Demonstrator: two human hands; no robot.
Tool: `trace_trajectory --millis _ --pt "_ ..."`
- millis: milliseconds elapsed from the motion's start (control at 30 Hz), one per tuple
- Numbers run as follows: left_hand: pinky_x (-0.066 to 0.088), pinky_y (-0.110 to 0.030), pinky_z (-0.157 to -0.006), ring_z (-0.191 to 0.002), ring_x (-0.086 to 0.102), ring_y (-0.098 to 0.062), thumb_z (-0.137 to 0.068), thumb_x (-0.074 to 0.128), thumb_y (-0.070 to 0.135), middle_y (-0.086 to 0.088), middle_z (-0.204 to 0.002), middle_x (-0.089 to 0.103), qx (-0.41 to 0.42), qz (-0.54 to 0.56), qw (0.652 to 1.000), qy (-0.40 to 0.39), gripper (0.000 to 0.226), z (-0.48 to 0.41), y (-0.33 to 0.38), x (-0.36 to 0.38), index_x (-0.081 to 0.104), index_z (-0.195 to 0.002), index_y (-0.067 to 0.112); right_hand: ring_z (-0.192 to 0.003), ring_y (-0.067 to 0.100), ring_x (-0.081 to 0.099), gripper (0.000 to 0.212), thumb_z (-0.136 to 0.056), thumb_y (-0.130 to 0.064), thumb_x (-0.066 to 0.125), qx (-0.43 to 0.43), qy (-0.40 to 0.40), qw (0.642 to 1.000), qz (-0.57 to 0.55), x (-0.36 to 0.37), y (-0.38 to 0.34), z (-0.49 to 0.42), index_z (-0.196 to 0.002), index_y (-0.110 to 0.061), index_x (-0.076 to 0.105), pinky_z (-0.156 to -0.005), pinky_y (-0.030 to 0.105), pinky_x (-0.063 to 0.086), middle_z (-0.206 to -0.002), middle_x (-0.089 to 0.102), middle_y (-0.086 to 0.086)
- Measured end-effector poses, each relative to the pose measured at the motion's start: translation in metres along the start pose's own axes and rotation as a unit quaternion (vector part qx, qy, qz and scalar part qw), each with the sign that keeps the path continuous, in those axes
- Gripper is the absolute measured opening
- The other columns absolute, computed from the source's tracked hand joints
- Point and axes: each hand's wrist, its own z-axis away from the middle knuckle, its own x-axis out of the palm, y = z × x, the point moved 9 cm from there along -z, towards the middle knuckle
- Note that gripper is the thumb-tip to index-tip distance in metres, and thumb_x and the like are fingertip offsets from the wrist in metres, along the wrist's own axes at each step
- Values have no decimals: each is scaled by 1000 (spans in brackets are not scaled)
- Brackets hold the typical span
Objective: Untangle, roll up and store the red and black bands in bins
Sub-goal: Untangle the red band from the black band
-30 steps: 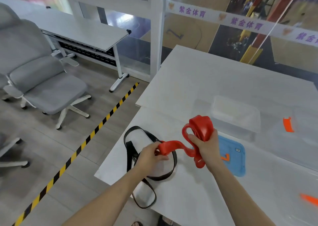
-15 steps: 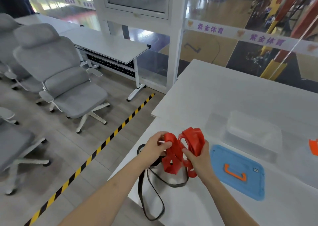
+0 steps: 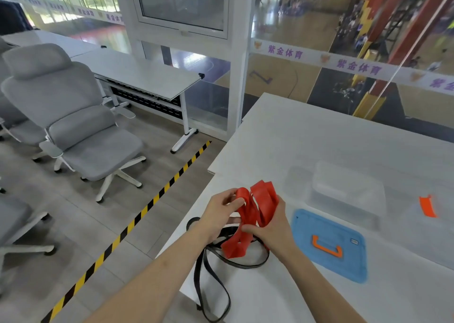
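A red band (image 3: 255, 212), partly coiled into loops, is held above the white table (image 3: 319, 138) between both hands. My left hand (image 3: 218, 212) pinches its left loop with fingers and thumb. My right hand (image 3: 272, 226) grips the coil from the right, thumb across the lower folds. A black band (image 3: 208, 276) lies loose on the table beneath, with one loop hanging over the near left edge. A clear plastic bin (image 3: 344, 194) stands open just right of my hands.
A blue lid with an orange handle (image 3: 329, 246) lies flat to the right of my right hand. An orange latch of another clear bin (image 3: 427, 207) shows at far right. Grey office chairs (image 3: 73, 126) and a yellow-black floor stripe (image 3: 137, 219) lie left of the table.
My left hand came in from the stretched-out tail to the coil, and the red band is now bunched in loops between both hands. The camera tilted up and left.
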Motion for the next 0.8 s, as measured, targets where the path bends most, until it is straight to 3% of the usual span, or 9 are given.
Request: trace_trajectory --millis 133,267,367,433,567,667,800 --pt "65 -40 -81 -98 77 -17 -105 59 16 -12 -111 76 -20 19 999 -17 23 4 -10 22 72 -124 18 -119 4 63 113 -57 -43 103 9 42 999 2 -24 9 15 -145 -42 32 -95 32 57 -134 55 -23" --pt "64 -48 -88 -95 75 -22 -105 60 21 -16 -110 75 -58 25 996 -69 23 6 -40 63 71 -126 18 -117 2 62 96 -71 -30 98 55 106 993 -7 -62 45 54 -137 -47 31 -91 31 56 -130 57 -20" --pt "64 -38 -79 -86 74 -13 -107 58 22 -6 -100 75 -101 28 988 -115 24 15 -74 108 69 -127 18 -110 4 65 93 -77 -28 95 96 165 982 -9 -93 81 94 -141 -46 29 -76 21 60 -128 60 -15" --pt "64 -44 -84 -98 77 -19 -107 57 24 -7 -104 77 -133 36 979 -149 27 22 -100 140 68 -130 17 -104 2 64 92 -81 -30 93 134 189 973 -10 -112 105 122 -148 -38 29 -71 18 58 -130 61 -10" --pt "64 -46 -87 -95 76 -23 -107 57 26 -6 -96 75 -180 35 965 -187 27 33 -139 194 66 -130 16 -102 10 69 82 -81 -32 92 207 242 948 -24 -151 155 171 -139 -37 34 -79 38 65 -126 65 -6" --pt "65 -40 -79 -88 75 -22 -108 54 25 -7 -95 74 -208 9 961 -181 25 31 -168 219 68 -127 16 -100 7 66 79 -84 -35 90 247 237 939 -32 -168 185 185 -137 -33 32 -74 27 58 -116 59 -14" --pt "60 -29 -77 -97 74 -20 -107 55 23 -10 -117 73 -222 -62 962 -146 21 21 -224 227 62 -127 22 -114 23 64 80 -87 -42 86 311 200 929 -27 -174 243 184 -144 -22 34 -99 42 56 -130 60 -1"
